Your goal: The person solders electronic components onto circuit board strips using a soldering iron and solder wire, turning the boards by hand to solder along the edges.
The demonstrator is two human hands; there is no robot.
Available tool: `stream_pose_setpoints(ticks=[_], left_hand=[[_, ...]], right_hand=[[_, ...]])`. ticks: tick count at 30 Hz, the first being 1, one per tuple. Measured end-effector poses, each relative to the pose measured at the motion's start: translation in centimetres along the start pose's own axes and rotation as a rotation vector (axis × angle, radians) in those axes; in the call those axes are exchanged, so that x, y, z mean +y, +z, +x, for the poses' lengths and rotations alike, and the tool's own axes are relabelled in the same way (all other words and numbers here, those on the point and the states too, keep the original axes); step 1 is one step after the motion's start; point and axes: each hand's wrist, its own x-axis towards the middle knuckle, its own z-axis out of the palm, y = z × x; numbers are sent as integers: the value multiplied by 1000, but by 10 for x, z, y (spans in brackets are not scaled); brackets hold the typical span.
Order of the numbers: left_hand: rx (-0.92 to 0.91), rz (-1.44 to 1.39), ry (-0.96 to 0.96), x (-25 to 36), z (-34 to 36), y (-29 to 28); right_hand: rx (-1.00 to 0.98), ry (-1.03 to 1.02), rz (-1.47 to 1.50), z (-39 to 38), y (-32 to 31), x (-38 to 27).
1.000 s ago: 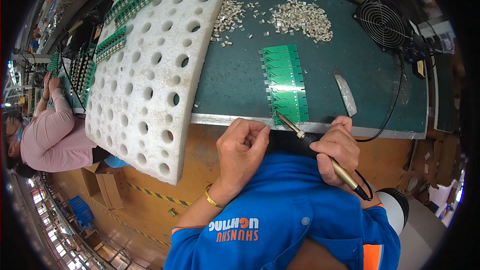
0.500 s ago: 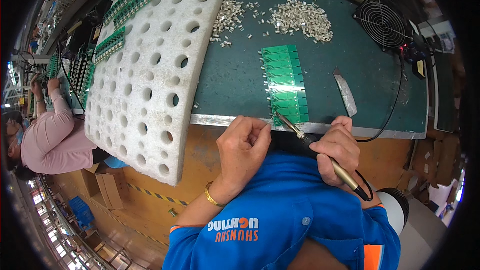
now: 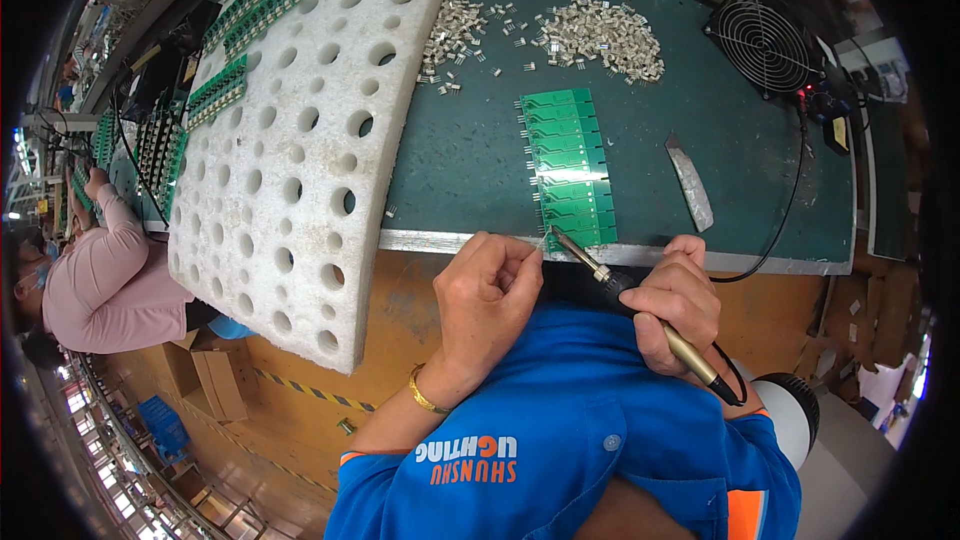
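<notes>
My left hand point(image 3: 485, 295): fingertips pinched narrow, seemingly on thin wire point(image 3: 545, 237). My right hand point(image 3: 680, 300): wrapped round the soldering iron point(image 3: 611, 281), tip at the green board's point(image 3: 565, 160) near left corner. Board lies at the bench edge point(image 3: 440, 240), ungripped — a nudge could skew it; a slip might bridge neighbouring pins point(image 3: 540, 196).

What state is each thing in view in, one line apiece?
Left hand: pinched on thin wire
Right hand: closed around soldering iron
Soldering iron: held, tip at panel's near end
Green circuit-board panel: lying flat
Small pin connectors: loose, heaped
Guarded fan: upright; spinning unclear
Red indicator light: lit
Taped blade: lying down
Cardboard box: open
</notes>
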Motion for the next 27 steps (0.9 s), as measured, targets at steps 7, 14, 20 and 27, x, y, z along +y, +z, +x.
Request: stream_pose_setpoints(ticks=[7,14,20,27], left_hand=[[0,-29,-22,1,-1,-1],[0,-2,6,1,-1,-1],[-11,15,10,1,0,-1],[0,1,5,2,0,-1]], right_hand=[[-10,5,-4,-1,-1,-2],[-5,-1,-3,-1,-1,-2],[2,-2,5,-1,-1,-2],[7,-3,0,-1,0,-3]])
